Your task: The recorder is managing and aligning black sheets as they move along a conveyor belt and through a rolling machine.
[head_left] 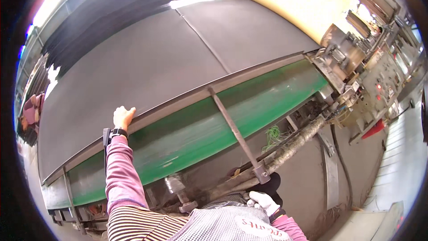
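A wide dark grey sheet lies across a long table, with a raised seam or cord running over it. My bare left hand is at the sheet's near edge, its fingers curled down and the thumb pointing right. Whatever those fingers grip, if anything, is hidden. My right hand, in a white glove, is held low by my waist in front of the grey apron. Its fingers are bent inward, and I cannot see what is in them.
Below the table edge runs a green belt, crossed by a metal rod. A large yellow roll stands at the far right, beside machinery and a control panel with red lights. Green string hangs near a lower bar.
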A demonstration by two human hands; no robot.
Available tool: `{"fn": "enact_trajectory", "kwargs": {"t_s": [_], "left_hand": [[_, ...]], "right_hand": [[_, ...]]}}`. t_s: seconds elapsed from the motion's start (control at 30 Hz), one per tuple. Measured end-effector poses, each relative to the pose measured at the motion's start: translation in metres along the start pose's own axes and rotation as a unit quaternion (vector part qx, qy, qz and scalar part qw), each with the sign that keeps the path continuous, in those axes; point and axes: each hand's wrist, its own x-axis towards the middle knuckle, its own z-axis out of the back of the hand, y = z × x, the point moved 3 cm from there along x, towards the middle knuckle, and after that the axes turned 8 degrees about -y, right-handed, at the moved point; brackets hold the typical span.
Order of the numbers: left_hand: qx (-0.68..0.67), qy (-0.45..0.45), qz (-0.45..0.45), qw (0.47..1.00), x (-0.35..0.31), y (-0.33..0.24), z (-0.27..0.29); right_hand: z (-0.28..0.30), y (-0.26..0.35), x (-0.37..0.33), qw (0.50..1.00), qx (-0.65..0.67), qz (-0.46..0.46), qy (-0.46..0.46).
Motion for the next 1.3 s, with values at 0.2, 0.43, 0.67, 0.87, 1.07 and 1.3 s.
{"fn": "enact_trajectory", "kwargs": {"t_s": [0.2, 0.43, 0.67, 0.87, 1.07, 1.3], "left_hand": [[-0.136, 0.021, -0.063, 0.989, 0.001, -0.074, -0.003], [0.021, -0.121, -0.232, 0.965, -0.019, -0.055, -0.003], [0.159, -0.079, -0.052, 0.983, 0.000, 0.130, -0.028], [0.034, -0.159, -0.153, 0.975, -0.012, 0.076, -0.062], [-0.108, -0.150, -0.100, 0.978, -0.041, -0.057, -0.013], [-0.047, -0.154, -0.137, 0.977, -0.041, -0.184, -0.014]], "right_hand": [[-0.001, -0.001, -0.003, 1.000, 0.003, 0.015, 0.005], [-0.003, -0.003, -0.006, 0.999, 0.020, 0.021, 0.013], [0.000, -0.011, 0.000, 0.998, -0.050, 0.043, -0.024], [-0.003, -0.005, 0.000, 0.999, -0.031, 0.025, -0.010], [-0.004, -0.002, -0.003, 0.998, -0.055, 0.026, -0.009], [-0.001, -0.009, 0.003, 1.000, -0.004, 0.012, 0.027]]}}
